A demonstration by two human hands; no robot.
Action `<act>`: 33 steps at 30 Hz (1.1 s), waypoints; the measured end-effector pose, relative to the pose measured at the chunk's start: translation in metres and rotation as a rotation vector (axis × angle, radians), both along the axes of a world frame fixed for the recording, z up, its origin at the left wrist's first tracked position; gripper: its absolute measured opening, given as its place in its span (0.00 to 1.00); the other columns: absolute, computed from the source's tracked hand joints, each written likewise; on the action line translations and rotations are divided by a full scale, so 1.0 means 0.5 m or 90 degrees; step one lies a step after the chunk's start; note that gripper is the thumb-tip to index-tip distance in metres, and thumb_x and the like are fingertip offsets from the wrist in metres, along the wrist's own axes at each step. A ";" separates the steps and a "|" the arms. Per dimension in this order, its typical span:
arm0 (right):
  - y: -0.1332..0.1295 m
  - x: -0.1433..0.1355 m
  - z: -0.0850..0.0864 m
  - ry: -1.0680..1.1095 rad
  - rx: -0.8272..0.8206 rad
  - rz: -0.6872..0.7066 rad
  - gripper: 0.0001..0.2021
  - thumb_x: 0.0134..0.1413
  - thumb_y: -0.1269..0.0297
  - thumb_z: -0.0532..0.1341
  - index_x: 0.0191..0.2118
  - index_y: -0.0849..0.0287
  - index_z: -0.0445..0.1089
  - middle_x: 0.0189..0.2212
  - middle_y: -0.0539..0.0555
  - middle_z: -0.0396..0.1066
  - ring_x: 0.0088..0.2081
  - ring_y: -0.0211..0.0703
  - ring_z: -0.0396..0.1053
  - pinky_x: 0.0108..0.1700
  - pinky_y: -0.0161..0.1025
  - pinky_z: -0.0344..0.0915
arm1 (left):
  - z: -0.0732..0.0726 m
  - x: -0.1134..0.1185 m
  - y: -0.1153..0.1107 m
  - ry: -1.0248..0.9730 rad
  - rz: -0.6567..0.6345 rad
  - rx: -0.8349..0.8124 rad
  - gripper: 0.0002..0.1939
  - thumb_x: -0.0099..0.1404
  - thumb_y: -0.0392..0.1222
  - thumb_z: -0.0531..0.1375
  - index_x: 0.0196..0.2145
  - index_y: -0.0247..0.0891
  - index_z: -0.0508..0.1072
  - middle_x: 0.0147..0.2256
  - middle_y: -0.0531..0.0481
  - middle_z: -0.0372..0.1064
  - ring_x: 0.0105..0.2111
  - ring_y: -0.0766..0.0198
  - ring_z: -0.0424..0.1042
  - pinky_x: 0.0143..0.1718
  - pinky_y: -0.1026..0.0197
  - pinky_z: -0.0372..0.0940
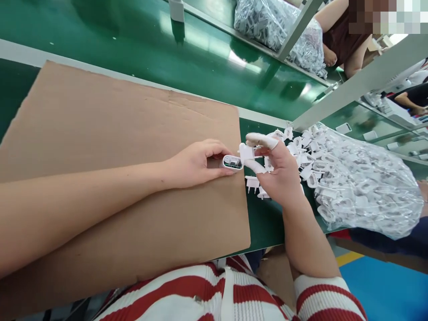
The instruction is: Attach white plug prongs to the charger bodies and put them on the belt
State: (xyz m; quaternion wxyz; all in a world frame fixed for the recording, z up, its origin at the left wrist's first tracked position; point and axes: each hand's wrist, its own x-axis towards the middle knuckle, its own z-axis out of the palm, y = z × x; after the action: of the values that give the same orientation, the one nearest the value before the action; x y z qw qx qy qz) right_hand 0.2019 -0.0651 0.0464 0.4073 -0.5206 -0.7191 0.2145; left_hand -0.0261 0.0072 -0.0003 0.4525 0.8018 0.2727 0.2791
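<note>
assembly looks midway: left hand [197, 162] pinches an open charger shell [232, 162] over the cardboard sheet [110, 147], right hand [279, 171] grips a white plug cap [246, 153] just beside it, not yet joined. loose caps [256, 183] and a full bag [364, 183] wait on the bench [264, 218]. shell's inside is hard to make out.

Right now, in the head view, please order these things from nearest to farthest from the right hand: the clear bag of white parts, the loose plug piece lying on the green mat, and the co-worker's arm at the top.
1. Loose plug piece: just left of the right hand, on the green mat.
2. Clear bag of white parts: to its right.
3. Co-worker's arm: far up, across the belt.
</note>
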 end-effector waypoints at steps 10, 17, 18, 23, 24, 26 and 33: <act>-0.020 -0.024 0.011 -0.204 0.063 0.072 0.20 0.69 0.70 0.60 0.62 0.47 0.72 0.56 0.56 0.79 0.54 0.50 0.78 0.60 0.52 0.75 | 0.004 0.002 0.002 0.008 0.002 0.007 0.19 0.67 0.60 0.65 0.45 0.42 0.81 0.44 0.48 0.79 0.46 0.55 0.76 0.49 0.58 0.71; -0.014 -0.025 -0.015 -0.026 0.031 -0.047 0.15 0.66 0.65 0.66 0.56 0.51 0.77 0.49 0.52 0.83 0.47 0.46 0.82 0.56 0.47 0.79 | 0.003 0.002 0.001 0.000 0.003 0.016 0.18 0.67 0.58 0.66 0.45 0.42 0.82 0.43 0.47 0.78 0.44 0.56 0.76 0.46 0.58 0.71; -0.014 -0.026 -0.016 -0.013 0.037 -0.060 0.15 0.66 0.65 0.66 0.56 0.50 0.78 0.48 0.52 0.83 0.47 0.46 0.82 0.56 0.47 0.79 | 0.004 0.002 0.001 -0.001 0.005 0.015 0.18 0.67 0.57 0.66 0.45 0.42 0.82 0.43 0.47 0.78 0.43 0.56 0.76 0.47 0.58 0.71; -0.015 -0.036 -0.013 -0.073 0.042 -0.035 0.13 0.66 0.64 0.65 0.54 0.50 0.79 0.48 0.53 0.83 0.46 0.47 0.82 0.54 0.47 0.80 | 0.004 0.002 0.002 0.002 -0.003 0.012 0.20 0.67 0.60 0.65 0.43 0.41 0.81 0.43 0.46 0.78 0.44 0.54 0.76 0.50 0.56 0.71; -0.015 -0.038 -0.013 -0.090 0.044 -0.029 0.13 0.66 0.64 0.64 0.54 0.50 0.79 0.49 0.53 0.83 0.47 0.48 0.82 0.53 0.47 0.80 | 0.004 0.002 0.003 0.002 -0.004 0.012 0.20 0.67 0.60 0.64 0.42 0.40 0.81 0.43 0.46 0.78 0.44 0.54 0.76 0.50 0.56 0.71; -0.015 -0.041 -0.015 -0.127 0.057 -0.029 0.14 0.67 0.65 0.63 0.55 0.49 0.79 0.49 0.54 0.83 0.47 0.48 0.82 0.53 0.47 0.80 | 0.004 0.002 0.003 0.000 -0.005 0.014 0.20 0.68 0.60 0.64 0.42 0.41 0.81 0.42 0.47 0.77 0.44 0.55 0.76 0.49 0.57 0.70; -0.017 -0.054 -0.022 -0.282 0.160 -0.052 0.17 0.66 0.73 0.59 0.54 0.52 0.78 0.44 0.56 0.82 0.45 0.49 0.80 0.48 0.43 0.77 | 0.010 0.003 0.000 -0.003 -0.005 0.024 0.16 0.68 0.56 0.65 0.41 0.40 0.81 0.40 0.49 0.76 0.43 0.58 0.74 0.47 0.60 0.68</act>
State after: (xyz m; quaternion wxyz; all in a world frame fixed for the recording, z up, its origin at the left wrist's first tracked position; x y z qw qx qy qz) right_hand 0.1750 -0.0737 0.0355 0.3093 -0.5288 -0.7903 -0.0124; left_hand -0.0247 0.0074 0.0049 0.4391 0.8105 0.2633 0.2847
